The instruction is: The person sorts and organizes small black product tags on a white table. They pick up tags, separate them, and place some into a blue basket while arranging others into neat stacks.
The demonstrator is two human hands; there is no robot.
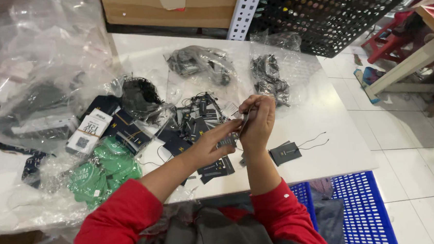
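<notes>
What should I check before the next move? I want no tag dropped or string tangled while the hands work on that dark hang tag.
1. Tag held: ok. The left hand and right hand both pinch a dark hang tag above the white table.
2. String threaded: cannot tell; too small, and hidden by fingers.
3. Finished tag apart: ok. A dark tag with string lies alone to the right.
4. Supply in reach: ok. The pile of dark tags lies just beyond the hands.
5. Green tags contained: ok, in a clear bag.
6. Blue crate reachable: ok, on the floor by the table.
</notes>
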